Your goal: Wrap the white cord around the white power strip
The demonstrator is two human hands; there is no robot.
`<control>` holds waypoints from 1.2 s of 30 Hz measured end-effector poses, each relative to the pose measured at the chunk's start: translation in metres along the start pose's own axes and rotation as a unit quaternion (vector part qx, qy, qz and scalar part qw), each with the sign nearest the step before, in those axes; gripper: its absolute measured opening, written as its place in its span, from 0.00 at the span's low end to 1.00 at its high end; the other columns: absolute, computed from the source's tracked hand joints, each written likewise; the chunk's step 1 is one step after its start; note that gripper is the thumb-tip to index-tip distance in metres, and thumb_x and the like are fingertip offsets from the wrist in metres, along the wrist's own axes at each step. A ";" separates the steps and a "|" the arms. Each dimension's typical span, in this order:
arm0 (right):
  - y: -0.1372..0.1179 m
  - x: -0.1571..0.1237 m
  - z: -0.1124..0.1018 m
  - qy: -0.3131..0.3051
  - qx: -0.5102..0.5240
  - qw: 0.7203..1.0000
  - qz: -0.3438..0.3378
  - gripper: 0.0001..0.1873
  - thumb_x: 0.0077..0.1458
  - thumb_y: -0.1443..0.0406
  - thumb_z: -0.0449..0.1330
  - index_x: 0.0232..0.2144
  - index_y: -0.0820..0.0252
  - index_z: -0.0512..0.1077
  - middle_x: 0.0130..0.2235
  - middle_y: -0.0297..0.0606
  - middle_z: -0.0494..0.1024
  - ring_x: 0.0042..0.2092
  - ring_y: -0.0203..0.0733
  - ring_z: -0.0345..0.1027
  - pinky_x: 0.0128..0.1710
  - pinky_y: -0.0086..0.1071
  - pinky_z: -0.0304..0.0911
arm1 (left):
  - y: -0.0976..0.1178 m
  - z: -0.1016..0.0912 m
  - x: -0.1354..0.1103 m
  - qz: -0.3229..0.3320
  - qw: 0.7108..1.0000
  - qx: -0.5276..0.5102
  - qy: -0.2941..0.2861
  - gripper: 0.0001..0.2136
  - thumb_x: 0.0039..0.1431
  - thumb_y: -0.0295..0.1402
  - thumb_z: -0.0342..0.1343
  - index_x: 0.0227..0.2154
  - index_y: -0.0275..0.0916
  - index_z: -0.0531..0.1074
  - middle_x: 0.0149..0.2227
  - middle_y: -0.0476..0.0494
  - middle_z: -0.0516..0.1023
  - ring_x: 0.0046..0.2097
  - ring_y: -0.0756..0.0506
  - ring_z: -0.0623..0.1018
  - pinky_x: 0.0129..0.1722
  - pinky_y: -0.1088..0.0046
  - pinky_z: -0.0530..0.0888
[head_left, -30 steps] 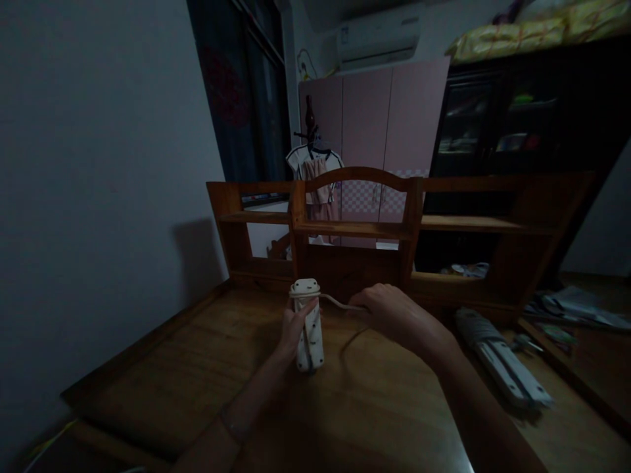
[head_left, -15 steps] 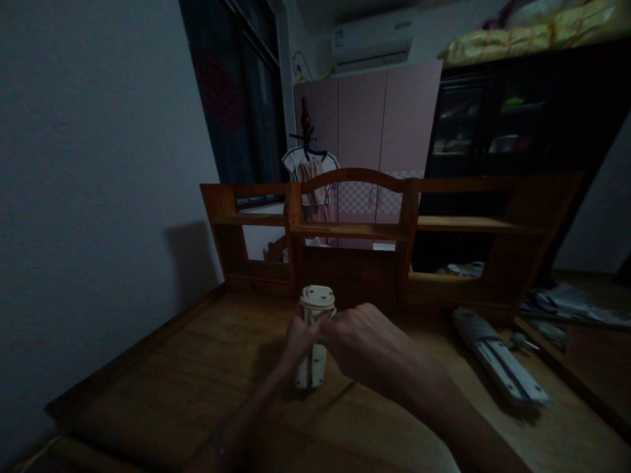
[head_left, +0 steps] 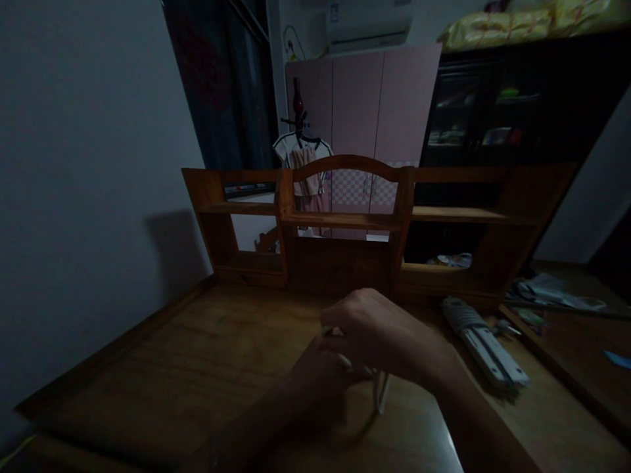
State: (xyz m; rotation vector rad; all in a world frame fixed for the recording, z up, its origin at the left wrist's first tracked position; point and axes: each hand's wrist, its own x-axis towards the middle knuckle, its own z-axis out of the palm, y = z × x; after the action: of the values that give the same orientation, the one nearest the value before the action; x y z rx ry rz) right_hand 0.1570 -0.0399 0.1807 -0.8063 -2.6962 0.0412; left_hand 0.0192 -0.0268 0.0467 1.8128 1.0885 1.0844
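Above the wooden desk, my two hands meet and overlap near the middle. My left hand (head_left: 320, 371) is closed around a white power strip, most of it hidden behind the hands now. My right hand (head_left: 372, 328) is bent over the left one, its fingers curled on the strip's white cord (head_left: 380, 394). A loop of that cord hangs below the right hand. To the right lies a second white power strip (head_left: 493, 358) with its cord wound round the far end, and its plug (head_left: 505, 327) beside it.
A wooden shelf unit (head_left: 345, 220) stands along the back of the desk (head_left: 197, 368). A wall (head_left: 98, 164) borders the left side. Beyond the desk's right edge are plastic bags (head_left: 552, 289) and a blue scrap (head_left: 617, 359). A pink wardrobe (head_left: 357, 112) stands behind.
Both hands have shifted slightly right and closer together, now covering the power strip that stood upright in view before. A cord loop has come into sight below them. The view has tilted slightly.
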 end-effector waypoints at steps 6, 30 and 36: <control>0.036 0.005 0.005 0.001 0.144 0.989 0.029 0.11 0.48 0.57 0.66 0.26 0.60 0.77 0.24 0.31 0.74 0.27 0.31 0.65 0.24 0.25 0.50 | -0.001 0.009 -0.004 0.106 0.984 0.116 -0.079 0.19 0.45 0.42 0.64 0.41 0.44 0.75 0.39 0.44 0.79 0.40 0.41 0.77 0.40 0.68 0.72; 0.143 0.042 0.095 -0.073 0.324 0.933 0.136 0.24 0.60 0.50 0.47 0.38 0.64 0.70 0.25 0.30 0.63 0.23 0.31 0.54 0.20 0.23 0.54 | -0.042 -0.023 0.031 0.054 0.964 -0.024 0.258 0.28 0.42 0.41 0.68 0.47 0.40 0.69 0.47 0.42 0.77 0.48 0.43 0.76 0.47 0.69 0.71; 0.134 0.045 0.107 -0.156 0.242 0.937 0.197 0.21 0.62 0.54 0.42 0.43 0.61 0.68 0.28 0.32 0.66 0.22 0.31 0.59 0.18 0.24 0.60 | -0.058 -0.039 0.043 -0.046 0.949 -0.194 0.245 0.23 0.39 0.40 0.69 0.40 0.36 0.74 0.34 0.42 0.81 0.34 0.44 0.80 0.34 0.71 0.73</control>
State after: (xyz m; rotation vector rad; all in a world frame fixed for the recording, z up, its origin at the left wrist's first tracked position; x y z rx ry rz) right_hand 0.1585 0.1042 0.0765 -1.2308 -2.5629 0.9578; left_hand -0.0212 0.0400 0.0212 1.2002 1.1226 1.6160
